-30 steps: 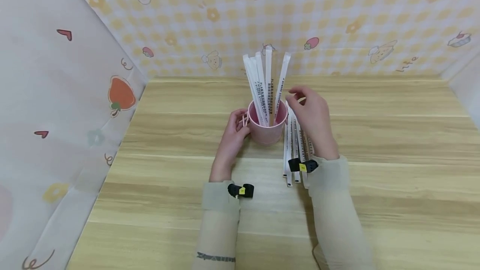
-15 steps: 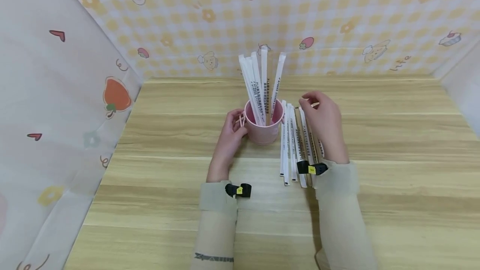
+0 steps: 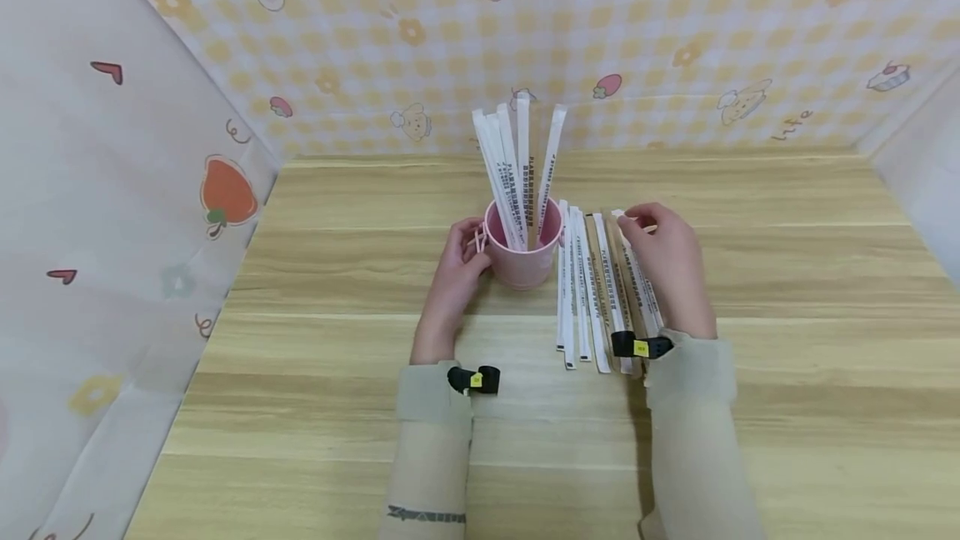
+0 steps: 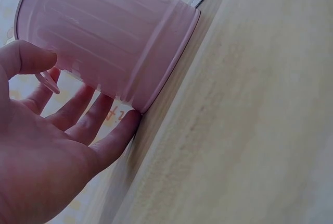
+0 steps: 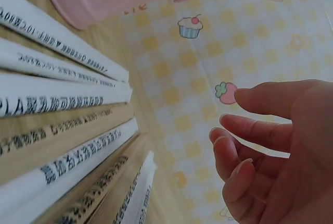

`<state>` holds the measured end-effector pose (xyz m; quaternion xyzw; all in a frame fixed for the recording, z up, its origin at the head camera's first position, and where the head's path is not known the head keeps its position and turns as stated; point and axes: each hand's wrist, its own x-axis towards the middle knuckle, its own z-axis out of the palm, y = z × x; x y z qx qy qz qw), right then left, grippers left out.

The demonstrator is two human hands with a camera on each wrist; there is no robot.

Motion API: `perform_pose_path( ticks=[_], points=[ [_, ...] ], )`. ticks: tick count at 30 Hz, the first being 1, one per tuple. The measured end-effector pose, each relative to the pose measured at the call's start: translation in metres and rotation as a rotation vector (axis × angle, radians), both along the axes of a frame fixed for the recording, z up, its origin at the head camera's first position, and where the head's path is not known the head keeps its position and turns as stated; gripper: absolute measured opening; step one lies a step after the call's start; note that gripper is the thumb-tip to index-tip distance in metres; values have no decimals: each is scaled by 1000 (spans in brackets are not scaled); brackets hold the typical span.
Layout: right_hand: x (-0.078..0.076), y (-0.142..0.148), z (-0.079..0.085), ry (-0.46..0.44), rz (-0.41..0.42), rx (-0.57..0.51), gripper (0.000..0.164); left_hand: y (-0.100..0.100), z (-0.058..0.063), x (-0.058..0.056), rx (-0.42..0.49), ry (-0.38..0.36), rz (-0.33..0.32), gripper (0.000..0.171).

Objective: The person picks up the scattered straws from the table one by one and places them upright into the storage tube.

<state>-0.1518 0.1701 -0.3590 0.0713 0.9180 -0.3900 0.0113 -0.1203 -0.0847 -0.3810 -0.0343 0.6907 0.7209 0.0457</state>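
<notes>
A small pink bucket (image 3: pixel 523 269) stands upright on the table, with several paper-wrapped straws (image 3: pixel 523 132), white and brown, leaning in it. My left hand (image 3: pixel 453 273) holds the bucket's left side, thumb by the looped handle (image 4: pixel 49 82) and fingertips against the wall. To the right of the bucket lies a row of several wrapped straws (image 3: pixel 581 290), roughly side by side, some white and some brown. Above that row's right end hovers my right hand (image 3: pixel 671 265), fingers loosely bent; the right wrist view shows nothing between thumb and fingers.
The wood-grain table (image 3: pixel 315 407) meets a yellow checked backdrop (image 3: pixel 360 48) behind the bucket. A white printed sheet (image 3: pixel 135 273) rises at the left edge. Each wrist carries a black strap (image 3: pixel 483 379).
My right hand has moved rightward from beside the bucket's rim, and the straws under it now lie more spread out. My left hand stays at the bucket. The view has shifted slightly.
</notes>
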Motion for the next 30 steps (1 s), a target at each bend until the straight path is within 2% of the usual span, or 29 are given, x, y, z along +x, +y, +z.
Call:
perform_pose_path(
  ticks=[6, 12, 15, 21, 26, 30],
  points=[
    [5, 13, -6, -33, 25, 43, 41, 1, 3, 1, -8, -6, -3, 48],
    [11, 28, -9, -77, 82, 101, 45, 1, 2, 0, -7, -16, -1, 47],
    [11, 35, -13, -102, 101, 109, 47, 0, -5, -3, 6, -21, 2, 47],
    [10, 38, -19, -183, 87, 104, 48, -3, -19, -8, 23, -27, 12, 47],
    [10, 41, -21, -222, 121, 119, 49, -2, -20, -8, 17, -13, 16, 47],
    [12, 42, -24, -270, 128, 122, 42, -2, -20, -7, 20, -5, 15, 47]
  ],
)
